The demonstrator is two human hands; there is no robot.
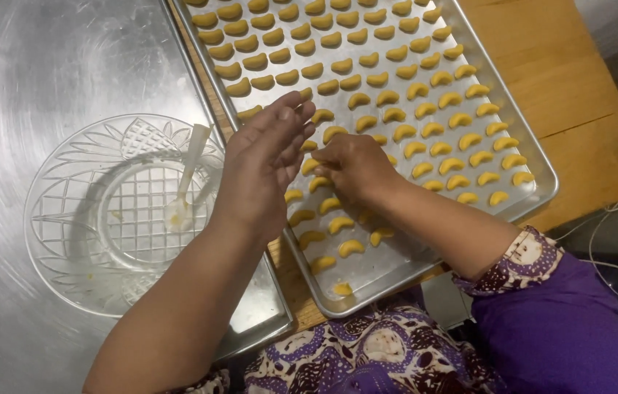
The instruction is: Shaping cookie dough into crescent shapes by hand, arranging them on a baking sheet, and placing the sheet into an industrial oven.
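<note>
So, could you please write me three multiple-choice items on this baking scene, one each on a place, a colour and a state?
1. Where does the glass bowl stand?
A. on the metal surface left of the baking tray
B. on the tray among the pieces
C. on the wooden table at right

2. What colour are the crescent-shaped dough pieces?
A. white
B. yellow-orange
C. dark brown

3. How is the left hand held?
A. clenched in a fist
B. gripping the spoon
C. open, fingers straight, over the tray edge

Answers: 1 A, the bowl sits on steel beside the baking tray; 2 B, every piece is yellow-orange; 3 C, its fingers are extended, while the pale spoon lies untouched in the bowl.
</note>
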